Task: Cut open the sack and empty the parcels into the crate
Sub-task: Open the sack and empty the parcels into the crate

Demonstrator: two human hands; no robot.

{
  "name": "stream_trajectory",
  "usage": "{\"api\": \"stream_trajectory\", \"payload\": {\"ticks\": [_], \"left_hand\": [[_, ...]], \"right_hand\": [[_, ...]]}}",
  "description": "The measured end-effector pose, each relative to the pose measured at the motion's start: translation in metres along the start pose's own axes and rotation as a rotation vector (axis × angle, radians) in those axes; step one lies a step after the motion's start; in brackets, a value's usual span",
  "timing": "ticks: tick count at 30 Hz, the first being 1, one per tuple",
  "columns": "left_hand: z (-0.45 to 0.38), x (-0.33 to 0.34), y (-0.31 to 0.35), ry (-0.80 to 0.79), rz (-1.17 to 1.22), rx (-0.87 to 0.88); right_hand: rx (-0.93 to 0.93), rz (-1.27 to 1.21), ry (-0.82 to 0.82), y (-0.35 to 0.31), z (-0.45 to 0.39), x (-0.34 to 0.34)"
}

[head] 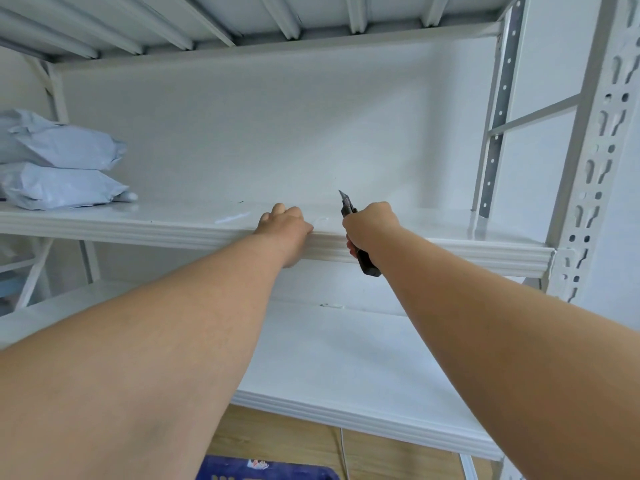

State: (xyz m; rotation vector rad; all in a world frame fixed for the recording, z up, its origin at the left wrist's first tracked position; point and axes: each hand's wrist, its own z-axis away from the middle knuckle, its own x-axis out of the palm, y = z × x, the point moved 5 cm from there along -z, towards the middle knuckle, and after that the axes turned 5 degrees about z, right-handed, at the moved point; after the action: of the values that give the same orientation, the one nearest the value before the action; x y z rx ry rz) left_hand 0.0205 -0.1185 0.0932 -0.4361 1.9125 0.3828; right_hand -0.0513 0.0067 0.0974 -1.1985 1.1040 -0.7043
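Nearest, at the bottom edge: a strip of wooden floor and the top of a blue object, cut off by the frame, too little shown to name. A thin white cable across the floor beside it.

Above that, a lower shelf, white, with a ribbed front lip.

Two bare forearms reaching forward and up from the lower corners to the middle shelf.

Left hand laid over the front edge of that shelf, knuckles up, fingers loosely curled on the shelf top, holding nothing visible; thumb side down against the ribbed lip.

Right hand just beside the left, apart from it, fingers wrapped tight round a dark knife. Blade tip out and pointing up and slightly left above the fist; butt of the handle sticking out below the wrist, in front of the shelf lip.

Further back and far left on the same shelf: two grey parcels, soft and crumpled, stacked one on the other, well apart from both hands.

No sack or crate in view.

At right, a white slotted upright with a cross brace behind it. Behind the shelf, a plain white back panel. Overhead, the ribbed underside of the top shelf.
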Motion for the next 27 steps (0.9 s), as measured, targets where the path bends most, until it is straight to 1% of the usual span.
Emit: {"api": "stream_trajectory", "payload": {"ticks": [5, 6, 9, 10, 12, 14, 16, 18, 22, 26, 27], "left_hand": [[0.002, 0.008, 0.004, -0.07, -0.034, -0.094], [0.002, 0.006, 0.003, -0.032, -0.013, -0.113], [0.012, -0.006, -0.01, 0.249, 0.147, -0.182], [0.019, -0.007, -0.019, 0.311, 0.228, -0.218], [0.035, 0.0, -0.042, 0.367, 0.425, -0.288], [0.058, 0.013, -0.067, 0.417, 0.589, -0.298], [0.085, 0.028, -0.094, 0.46, 0.646, -0.284], [0.115, 0.046, -0.124, 0.457, 0.643, -0.296], [0.183, 0.079, -0.187, 0.375, 0.63, -0.402], [0.25, 0.107, -0.242, 0.203, 0.533, -0.462], [0.266, 0.112, -0.254, 0.161, 0.5, -0.468]], "right_hand": [[-0.096, 0.023, -0.031, 0.0, 0.002, -0.003], [-0.108, 0.04, -0.066, 0.0, 0.003, -0.002], [-0.128, 0.05, -0.177, 0.002, 0.02, 0.006], [-0.119, 0.031, -0.213, 0.004, 0.026, 0.012], [-0.134, -0.009, -0.27, 0.011, 0.036, 0.028], [-0.199, -0.01, -0.325, 0.018, 0.046, 0.052], [-0.218, 0.042, -0.378, 0.03, 0.063, 0.085], [-0.14, 0.074, -0.423, 0.048, 0.081, 0.121], [0.055, 0.081, -0.505, 0.087, 0.121, 0.203], [0.288, 0.09, -0.603, 0.138, 0.173, 0.276], [0.313, 0.087, -0.634, 0.149, 0.187, 0.292]]}}
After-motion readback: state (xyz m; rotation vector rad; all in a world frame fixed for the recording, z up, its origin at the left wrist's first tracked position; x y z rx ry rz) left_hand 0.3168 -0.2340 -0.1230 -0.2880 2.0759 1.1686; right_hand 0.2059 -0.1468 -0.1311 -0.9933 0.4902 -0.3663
